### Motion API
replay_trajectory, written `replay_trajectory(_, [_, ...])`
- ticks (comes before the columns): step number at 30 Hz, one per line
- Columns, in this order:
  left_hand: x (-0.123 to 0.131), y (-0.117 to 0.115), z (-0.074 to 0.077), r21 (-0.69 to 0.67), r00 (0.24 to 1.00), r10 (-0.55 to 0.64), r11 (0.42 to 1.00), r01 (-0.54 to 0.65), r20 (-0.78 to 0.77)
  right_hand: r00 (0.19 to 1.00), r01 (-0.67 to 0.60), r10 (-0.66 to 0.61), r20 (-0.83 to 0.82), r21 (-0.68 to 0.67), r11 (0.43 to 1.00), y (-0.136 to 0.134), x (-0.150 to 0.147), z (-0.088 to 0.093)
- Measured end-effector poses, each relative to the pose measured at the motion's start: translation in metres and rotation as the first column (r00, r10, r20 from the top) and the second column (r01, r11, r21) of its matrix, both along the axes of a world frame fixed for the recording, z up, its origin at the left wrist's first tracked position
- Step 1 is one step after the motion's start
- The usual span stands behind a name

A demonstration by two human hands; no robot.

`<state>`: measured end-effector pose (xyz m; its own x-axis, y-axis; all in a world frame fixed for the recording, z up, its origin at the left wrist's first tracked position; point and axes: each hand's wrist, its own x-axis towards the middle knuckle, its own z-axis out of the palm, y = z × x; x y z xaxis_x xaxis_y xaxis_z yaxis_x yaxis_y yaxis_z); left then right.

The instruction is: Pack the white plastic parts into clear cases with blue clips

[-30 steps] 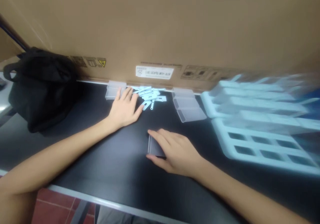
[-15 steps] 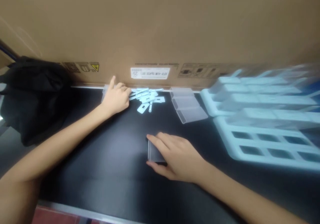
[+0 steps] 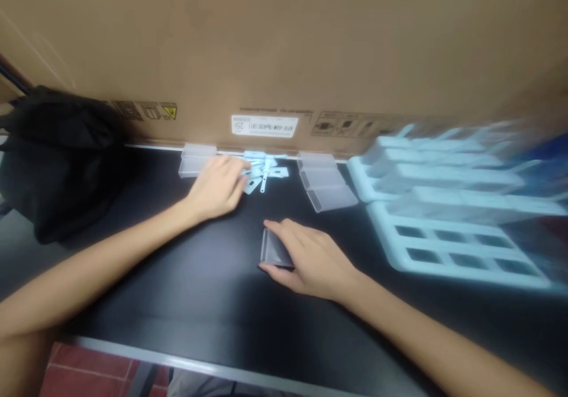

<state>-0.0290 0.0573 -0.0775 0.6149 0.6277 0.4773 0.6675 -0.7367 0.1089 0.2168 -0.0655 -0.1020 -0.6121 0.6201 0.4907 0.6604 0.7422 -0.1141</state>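
My right hand (image 3: 315,259) is closed round a clear plastic box (image 3: 275,249), its thumb and fingers on opposite sides. Further back, my left hand (image 3: 220,185) reaches to the left edge of a pile of light blue plastic pieces (image 3: 266,171). Its fingertips are at the pile; whether they pinch a piece is too blurred to tell. Left of that hand lies a clear box (image 3: 195,159), partly behind the hand. Several clear boxes (image 3: 326,183) lie side by side to the right of the pile.
Light blue trays with square openings (image 3: 461,273) stand at the right, the rear ones holding upright containers (image 3: 452,175). A large cardboard box (image 3: 266,48) walls off the back of the black table (image 3: 190,302). A black bag (image 3: 66,160) sits at the left.
My left hand has moved right, from the clear box to the pile, and its fingers have bent down. My right hand still holds its box. The view has shifted slightly.
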Motion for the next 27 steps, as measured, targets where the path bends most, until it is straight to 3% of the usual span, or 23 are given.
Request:
replay_trajectory(1, [0.003,-0.014,-0.002,-0.035,0.991,-0.125,0.991,0.127,0.04,1.0,0.003,-0.004,-0.026,-0.034,0.999,0.0,0.0,0.0])
replay_trajectory(3, [0.009,-0.037,-0.007,-0.041,0.916,-0.392,0.917,0.396,0.079,0.998,0.006,-0.011,-0.056,-0.1,0.995,0.0,0.0,-0.001])
replay_trajectory(6, [0.015,-0.057,-0.012,0.042,0.813,-0.576,0.817,0.575,0.078,0.998,-0.023,0.016,-0.057,-0.119,0.993,0.0,0.001,-0.002])
replay_trajectory(10, [0.016,-0.059,-0.013,0.104,0.811,-0.583,0.81,0.577,0.046,0.996,-0.04,0.031,-0.088,-0.106,0.994,0.005,0.001,-0.005])
replay_trajectory(14, [0.013,-0.057,-0.012,0.078,0.824,-0.565,0.824,0.562,0.033,0.988,-0.026,0.007,-0.152,-0.119,0.993,0.01,0.002,-0.005])
replay_trajectory(19, [0.012,-0.058,-0.009,0.018,0.792,-0.607,0.793,0.609,-0.066,0.998,-0.042,0.037,-0.055,-0.096,0.995,0.008,0.003,0.003])
replay_trajectory(21, [0.011,-0.057,-0.008,-0.003,0.795,-0.599,0.799,0.602,-0.089,1.0,-0.029,0.029,-0.006,-0.041,0.999,0.006,0.004,0.007])
replay_trajectory(24, [0.003,-0.053,-0.006,-0.019,0.814,-0.568,0.821,0.57,-0.124,0.995,0.089,-0.094,0.043,0.115,0.989,0.002,0.015,0.013])
replay_trajectory(27, [-0.017,-0.047,-0.004,-0.042,0.839,-0.521,0.852,0.521,-0.156,0.963,0.251,-0.268,0.011,0.313,0.916,0.001,0.038,0.022])
